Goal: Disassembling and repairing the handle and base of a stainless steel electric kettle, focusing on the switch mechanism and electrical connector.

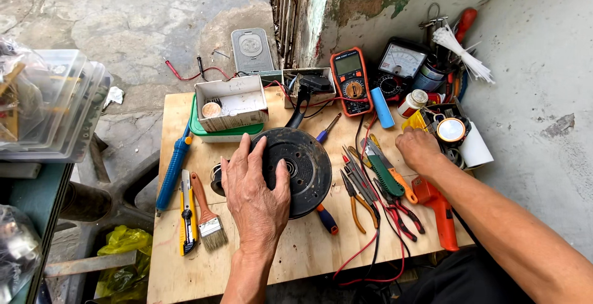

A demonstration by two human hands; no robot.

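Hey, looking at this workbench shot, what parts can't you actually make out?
Head view only:
- Part of the black disc: covered by the left hand.
- Right hand fingertips: lost among the clutter by the yellow roll, so its grip is unclear.
- Screwdriver: shaft hidden under the disc.
- Clear plastic boxes: cut off by the left edge.
- Meter display: too small to read.

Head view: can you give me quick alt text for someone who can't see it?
A left hand rests flat on a black disc on a plywood board, while the right hand reaches among pliers and a green-handled tool. Two multimeters stand behind.
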